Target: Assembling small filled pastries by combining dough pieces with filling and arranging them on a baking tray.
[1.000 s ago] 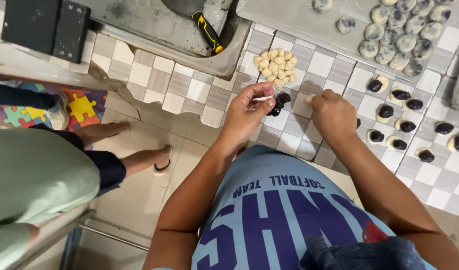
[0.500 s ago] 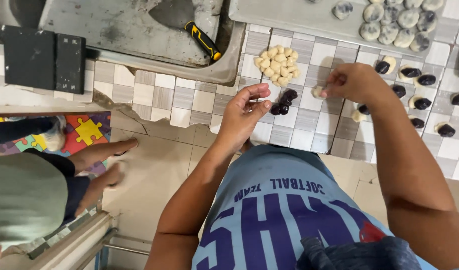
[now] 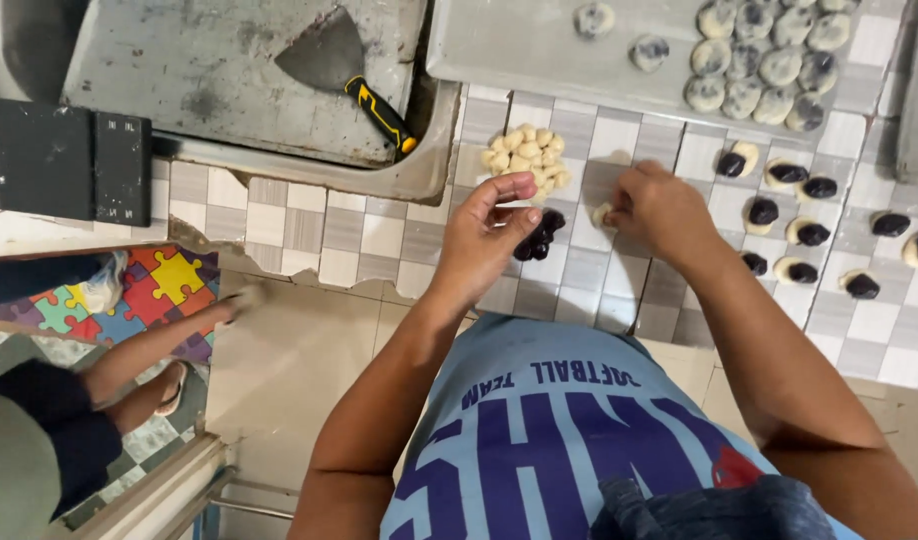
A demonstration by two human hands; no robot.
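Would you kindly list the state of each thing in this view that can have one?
Left hand: fingers curled, grip closed on nothing clearly visible.
Right hand: touching a dough piece on the tiled counter.
Dark filling balls: heaped beside the left hand.
Pale dough pile: heaped, untouched.
Scraper: lying flat on the metal tray.
Filled pieces: laid on the far tray.

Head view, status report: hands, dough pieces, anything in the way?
Left hand hovers over the dark filling balls, fingers loosely curled. Right hand pinches a pale dough piece on the tiled counter. Pile of dough pieces just behind; nothing blocking.
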